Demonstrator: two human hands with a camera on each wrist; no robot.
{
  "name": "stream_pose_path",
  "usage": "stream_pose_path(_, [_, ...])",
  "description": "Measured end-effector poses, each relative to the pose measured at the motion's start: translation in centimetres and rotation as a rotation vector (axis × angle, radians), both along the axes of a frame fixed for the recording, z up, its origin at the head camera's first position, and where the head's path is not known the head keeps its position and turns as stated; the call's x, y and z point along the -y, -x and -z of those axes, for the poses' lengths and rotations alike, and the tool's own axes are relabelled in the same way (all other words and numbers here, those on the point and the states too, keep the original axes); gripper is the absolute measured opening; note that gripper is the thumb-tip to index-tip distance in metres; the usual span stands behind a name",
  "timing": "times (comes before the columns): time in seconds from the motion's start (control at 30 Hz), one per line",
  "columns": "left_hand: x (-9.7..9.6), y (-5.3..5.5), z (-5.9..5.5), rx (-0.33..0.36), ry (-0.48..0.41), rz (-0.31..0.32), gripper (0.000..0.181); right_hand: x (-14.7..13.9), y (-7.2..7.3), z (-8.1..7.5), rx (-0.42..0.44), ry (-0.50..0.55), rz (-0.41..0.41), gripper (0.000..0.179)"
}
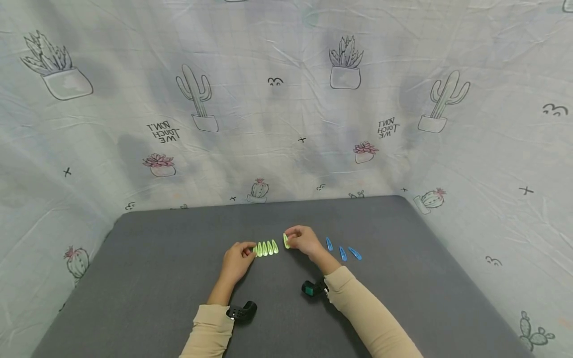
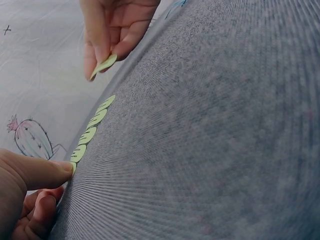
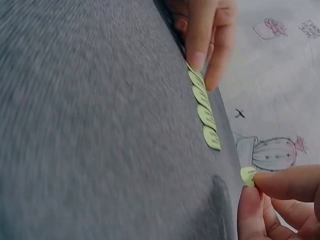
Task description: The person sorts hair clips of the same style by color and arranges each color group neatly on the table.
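So I'm standing in a corner draped in wrinkled white sheet (image 1: 273,30), printed with potted cacti, little crosses and mirror-flipped lettering, hanging along the left, right and far edges of a grey table (image 1: 147,283). The top has a fine woven look close up, and its far corners are rounded.

Toward the far edge, about midway between the sides, there's a row of five lime-green clips (image 1: 264,249). The left hand (image 1: 237,259) has thumb and finger clamped on the leftmost clip (image 2: 74,167). The right hand (image 1: 306,240) pinches a sixth green clip (image 1: 285,239), raised off the surface just past the row's right end. The hands are apart. Three blue clips (image 1: 342,253) lie loosely, nearer the right edge. Beige sleeves (image 1: 211,323), black wrist straps (image 1: 241,312).
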State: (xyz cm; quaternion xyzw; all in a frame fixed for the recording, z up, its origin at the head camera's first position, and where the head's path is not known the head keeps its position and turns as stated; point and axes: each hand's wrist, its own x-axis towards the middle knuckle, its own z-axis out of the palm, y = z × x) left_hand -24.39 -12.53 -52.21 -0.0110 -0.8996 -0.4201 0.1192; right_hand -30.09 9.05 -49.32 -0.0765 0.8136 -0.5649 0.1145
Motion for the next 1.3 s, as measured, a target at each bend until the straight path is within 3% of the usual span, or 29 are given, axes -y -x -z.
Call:
stream_pose_path(0.3, [0.1,0.0,-0.1,-0.014,0.002,0.006,0.022,1.7,-0.2,0.2,-0.058,-0.121,-0.009,0.025])
stream_pose_path(0.73, [0.1,0.0,-0.3,-0.015,0.01,0.0,0.022,2.9,-0.5,0.4,-0.268,-0.357,-0.009,0.023])
stream_pose_path(1.3, [0.1,-0.1,-0.2,-0.023,-0.003,0.006,0.022,1.8,-1.3,0.8,-0.21,-0.208,0.013,0.02])
